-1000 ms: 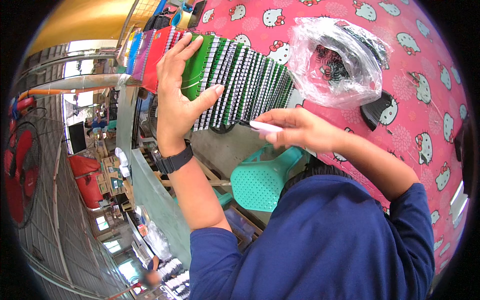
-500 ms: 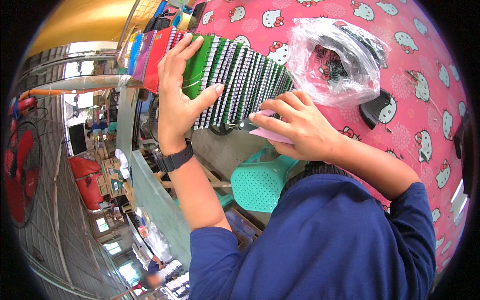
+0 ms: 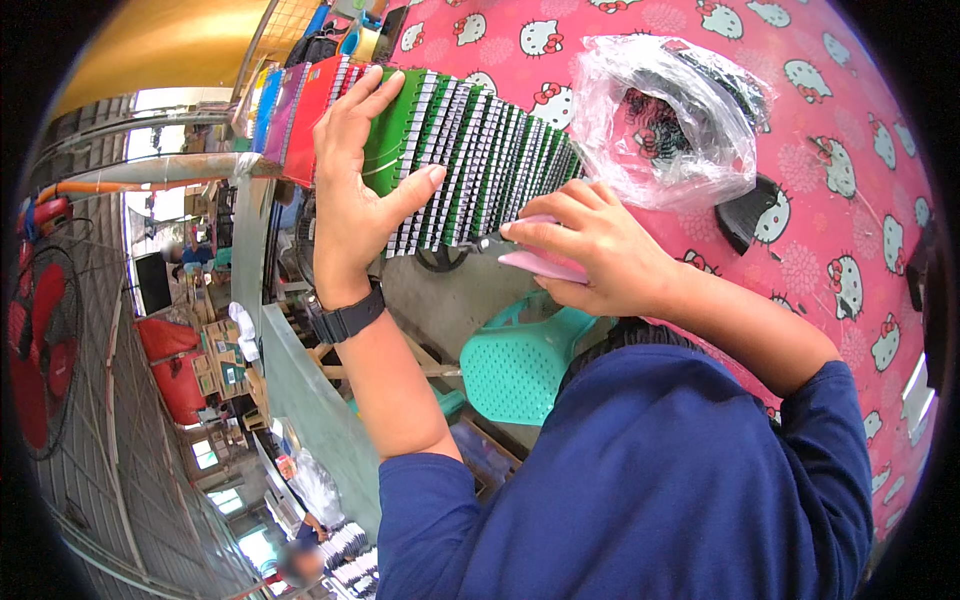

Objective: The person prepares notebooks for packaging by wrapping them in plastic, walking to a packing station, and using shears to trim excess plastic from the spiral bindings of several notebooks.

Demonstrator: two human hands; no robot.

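Observation:
A long row of spiral-bound notebooks point(image 3: 482, 165) with green covers leans in a fanned stack along the table edge, their black coils and white page edges showing. My left hand point(image 3: 350, 190) rests spread over the left end of this row, thumb on the page edges and fingertips on a green cover. In my right hand point(image 3: 610, 250) is a pair of pink-handled pliers point(image 3: 540, 266), its two handles apart inside my curled fingers. The small metal tip points left at the lower corners of the notebooks; whether it touches a coil I cannot tell.
Red notebooks point(image 3: 318, 105), with purple and blue ones beyond, stand left of the green row. On the pink patterned tablecloth point(image 3: 800, 210) lie a clear plastic bag point(image 3: 665, 130) of black coils and a black curved object point(image 3: 745, 215). A teal stool point(image 3: 515, 370) stands below.
The pliers have turned slightly in my right hand, and their tip has shifted a little left and up along the notebooks' lower corners. My left hand stays in place on the notebooks.

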